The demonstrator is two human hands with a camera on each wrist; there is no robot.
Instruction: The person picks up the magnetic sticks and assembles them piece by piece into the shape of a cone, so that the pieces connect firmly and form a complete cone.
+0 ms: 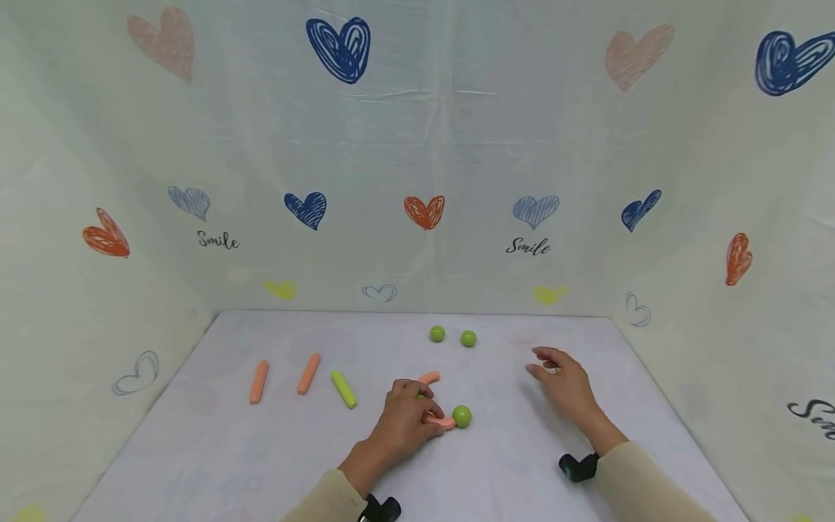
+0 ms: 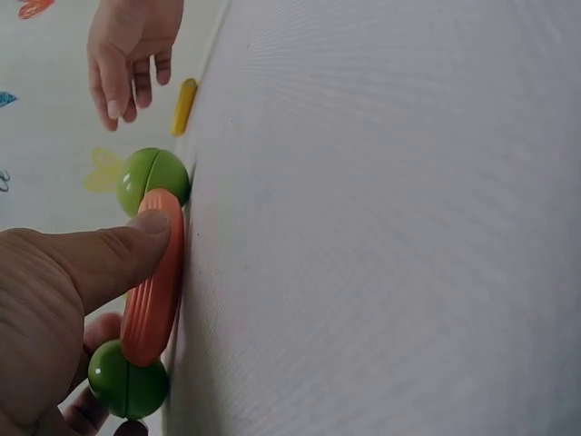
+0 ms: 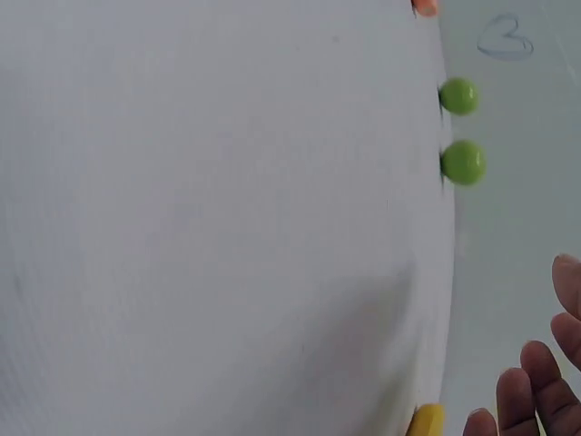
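Note:
With thumb and fingers my left hand [image 1: 406, 422] grips a short, ridged, curved orange stick [image 2: 154, 286] low over the table. One green ball [image 1: 462, 415] meets its far end, while a second green ball [image 2: 127, 380] sits at the near end, by the fingers, mostly covered in the head view. Just beyond those fingers, another curved orange stick [image 1: 428, 377] shows in part. To the right, my right hand [image 1: 567, 386] hovers over the table, thumb and fingers apart and holding nothing.
Two straight orange sticks, a left one [image 1: 259, 382] and a right one [image 1: 309, 373], lie left with a yellow-green stick [image 1: 343, 389]. Two green balls, one [image 1: 437, 333] beside another [image 1: 468, 338], stand at the back. A yellow stick [image 3: 425, 421] shows near my right hand.

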